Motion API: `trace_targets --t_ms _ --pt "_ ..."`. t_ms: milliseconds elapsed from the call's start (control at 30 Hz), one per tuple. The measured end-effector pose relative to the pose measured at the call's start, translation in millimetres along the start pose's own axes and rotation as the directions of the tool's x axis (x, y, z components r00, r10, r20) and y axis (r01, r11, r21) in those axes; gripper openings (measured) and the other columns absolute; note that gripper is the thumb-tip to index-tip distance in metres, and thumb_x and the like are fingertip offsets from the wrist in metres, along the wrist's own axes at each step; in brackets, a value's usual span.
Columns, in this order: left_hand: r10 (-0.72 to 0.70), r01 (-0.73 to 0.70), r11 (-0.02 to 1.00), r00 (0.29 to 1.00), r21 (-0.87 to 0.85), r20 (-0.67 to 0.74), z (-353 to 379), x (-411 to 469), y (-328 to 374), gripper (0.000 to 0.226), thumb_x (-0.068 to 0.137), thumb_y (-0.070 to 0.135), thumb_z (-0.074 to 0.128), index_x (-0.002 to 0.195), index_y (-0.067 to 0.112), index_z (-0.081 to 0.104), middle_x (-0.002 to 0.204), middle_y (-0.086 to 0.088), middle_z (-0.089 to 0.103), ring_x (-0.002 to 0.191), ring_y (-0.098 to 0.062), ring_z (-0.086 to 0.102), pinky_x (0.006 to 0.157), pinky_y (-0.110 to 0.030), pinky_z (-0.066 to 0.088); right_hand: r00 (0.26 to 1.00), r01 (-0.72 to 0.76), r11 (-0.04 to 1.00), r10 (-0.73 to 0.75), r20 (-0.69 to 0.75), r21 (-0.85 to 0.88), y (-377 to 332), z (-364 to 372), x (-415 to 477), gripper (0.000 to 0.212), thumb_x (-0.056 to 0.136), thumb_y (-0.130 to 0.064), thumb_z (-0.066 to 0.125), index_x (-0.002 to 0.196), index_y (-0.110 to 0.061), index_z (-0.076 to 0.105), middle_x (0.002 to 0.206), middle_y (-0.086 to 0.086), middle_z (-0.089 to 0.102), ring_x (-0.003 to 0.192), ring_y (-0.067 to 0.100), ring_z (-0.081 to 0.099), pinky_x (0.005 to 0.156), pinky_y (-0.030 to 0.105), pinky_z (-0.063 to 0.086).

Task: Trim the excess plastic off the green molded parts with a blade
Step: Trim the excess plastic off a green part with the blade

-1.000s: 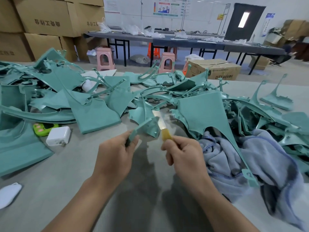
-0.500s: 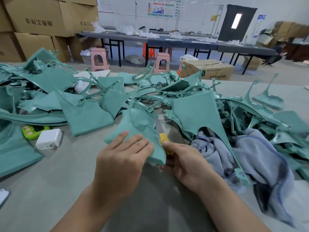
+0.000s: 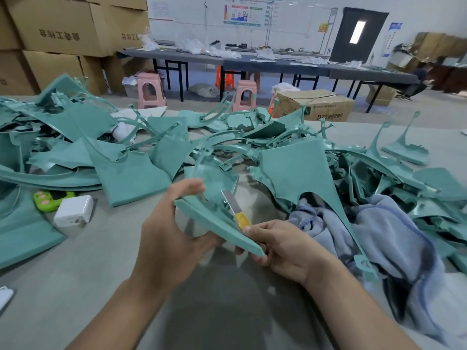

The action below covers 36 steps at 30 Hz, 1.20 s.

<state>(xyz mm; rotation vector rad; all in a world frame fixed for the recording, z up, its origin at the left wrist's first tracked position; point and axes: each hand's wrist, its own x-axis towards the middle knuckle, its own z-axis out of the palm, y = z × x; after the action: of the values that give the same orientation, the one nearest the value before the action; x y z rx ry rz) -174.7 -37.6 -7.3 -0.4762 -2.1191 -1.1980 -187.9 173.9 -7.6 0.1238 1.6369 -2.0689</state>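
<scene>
Left hand (image 3: 174, 231) grips green part (image 3: 214, 210) tilted; right hand (image 3: 283, 246) pinches blade (image 3: 231, 202) against it

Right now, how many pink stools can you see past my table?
2. One pink stool stands by the cardboard boxes on the left; the other stands further right, beside the carton on the floor. More may be hidden behind the long grey table.

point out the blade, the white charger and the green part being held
blade (image 3: 230, 202), head view, bare metal strip
white charger (image 3: 73, 210), head view, top face
held green part (image 3: 214, 223), head view, matte near edge
</scene>
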Motion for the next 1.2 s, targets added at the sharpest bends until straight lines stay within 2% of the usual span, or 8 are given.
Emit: trace_targets --t_ms 100,233,400,633,800,1000,1067,1200 --pt "0.117 -0.110 0.991 0.988 0.075 -0.100 -5.5 3.7 7.9 0.025 0.085 0.050 0.074 0.097 0.040 0.054 0.098 0.024 0.062 0.086 -0.007 0.061 0.076 -0.021 0.046 0.985 0.119 0.992 -0.113 -0.134 0.036 0.8 2.9 5.4 0.039 0.103 -0.006 0.053 0.071 0.000 0.074 0.077 0.021 0.070 0.046 0.018 0.058 0.042 0.023 0.046" --pt "0.412 -0.306 0.828 0.900 0.470 -0.140 -7.1 6.0 12.3 0.013 0.100 0.034 0.062 0.093 0.024 0.058 0.083 0.008 0.059 0.070 -0.020 0.049 0.063 -0.032 0.036 0.806 0.426 0.901 -0.421 -0.415 -0.087 3.7 8.0 5.4 0.036 0.105 -0.014 0.054 0.074 -0.006 0.071 0.071 0.016 0.070 0.050 0.021 0.056 0.046 0.027 0.044" --pt "0.145 -0.069 0.816 0.985 0.574 -0.088 3.6 0.5 6.2 0.017 0.097 0.022 0.056 0.091 0.010 0.065 0.060 -0.002 0.057 0.051 -0.033 0.055 0.048 -0.032 0.035 0.743 0.548 0.793 -0.607 -0.282 -0.266 11.0 29.6 -7.1 0.036 0.103 -0.015 0.056 0.070 -0.011 0.070 0.059 0.017 0.063 0.044 0.019 0.044 0.043 0.025 0.033" --pt "-0.003 0.002 0.910 1.000 0.414 0.003 3.8 -0.8 12.9 0.018 0.098 0.026 0.052 0.099 0.013 0.063 0.060 0.000 0.060 0.052 -0.035 0.058 0.047 -0.037 0.047 0.810 0.494 0.724 -0.585 -0.047 -0.481 27.6 51.9 -4.6 0.037 0.094 -0.040 0.057 0.075 -0.009 0.066 0.056 0.005 0.063 0.047 0.006 0.048 0.050 0.022 0.035" --pt "-0.013 0.018 0.920 1.000 0.393 -0.015 2.7 -0.3 11.2 0.021 0.098 0.023 0.049 0.102 0.009 0.064 0.064 -0.005 0.064 0.055 -0.037 0.060 0.050 -0.040 0.051 0.790 0.095 0.768 -0.445 -0.422 -0.633 17.0 35.4 9.1 0.037 0.095 -0.023 0.058 0.062 -0.012 0.069 0.053 0.004 0.067 0.043 0.009 0.054 0.049 0.027 0.044" --pt "-0.013 0.022 0.922 1.000 0.386 -0.026 2.6 -0.1 12.7 0.020 0.098 0.024 0.049 0.100 0.010 0.063 0.062 -0.003 0.062 0.053 -0.035 0.058 0.050 -0.035 0.046 0.849 0.462 0.777 -0.527 -0.042 -0.428 23.9 45.8 -4.9 0.035 0.098 -0.029 0.059 0.071 -0.010 0.068 0.056 0.012 0.062 0.045 0.009 0.050 0.047 0.022 0.038" --pt "-0.004 0.016 0.924 0.999 0.381 -0.033 3.1 -1.1 10.8 0.020 0.098 0.024 0.050 0.100 0.009 0.064 0.062 -0.003 0.062 0.053 -0.036 0.059 0.050 -0.036 0.047 0.860 0.309 0.770 -0.477 -0.182 -0.557 23.2 41.8 4.1 0.036 0.097 -0.030 0.060 0.068 -0.010 0.069 0.053 0.006 0.064 0.045 0.012 0.054 0.048 0.030 0.042" --pt "0.019 -0.003 0.941 0.999 0.339 -0.042 0.7 -3.1 9.8 0.027 0.099 0.030 0.044 0.099 0.011 0.062 0.061 -0.002 0.060 0.054 -0.030 0.056 0.051 -0.031 0.042 0.747 -0.029 0.699 -0.460 -0.480 -0.714 7.3 13.4 11.3 0.044 0.098 -0.029 0.055 0.060 -0.010 0.067 0.057 0.004 0.067 0.053 0.018 0.059 0.054 0.033 0.045"
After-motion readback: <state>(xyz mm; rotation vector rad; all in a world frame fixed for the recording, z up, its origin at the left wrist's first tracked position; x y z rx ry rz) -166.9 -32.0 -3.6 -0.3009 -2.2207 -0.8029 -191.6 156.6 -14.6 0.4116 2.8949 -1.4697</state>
